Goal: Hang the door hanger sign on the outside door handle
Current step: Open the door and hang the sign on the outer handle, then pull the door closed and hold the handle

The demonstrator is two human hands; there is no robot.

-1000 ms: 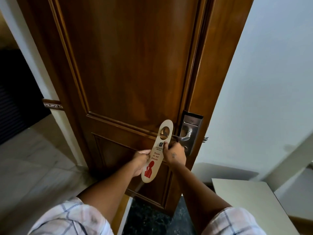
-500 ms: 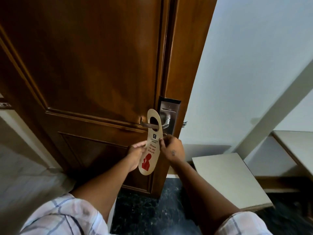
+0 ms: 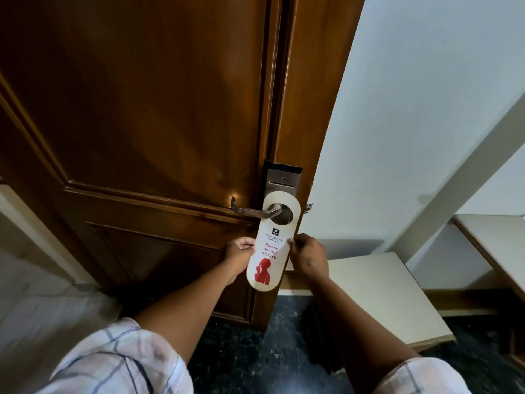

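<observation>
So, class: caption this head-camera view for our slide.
Both hands steady a do-not-disturb sign looped over the door handle.

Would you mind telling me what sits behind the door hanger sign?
Through the door hanger sign's hole shows the handle's base on the lock plate. The plate's lower part and the door edge there are covered.

- Both forearms are bare from the elbow down to the wrist.
- The left sleeve (image 3: 113, 362) is short, of pale, whitish cloth crossed by thin blue-grey lines in a wide check; it looks loose and creased, with a folded hem at the elbow.
- The right sleeve (image 3: 417, 378) is of the same pale checked cloth, its hem rounded above the elbow.
- The right hand (image 3: 309, 258) bears a small dark mark on its back.
- The left hand (image 3: 237, 253) shows no ring or band.
</observation>
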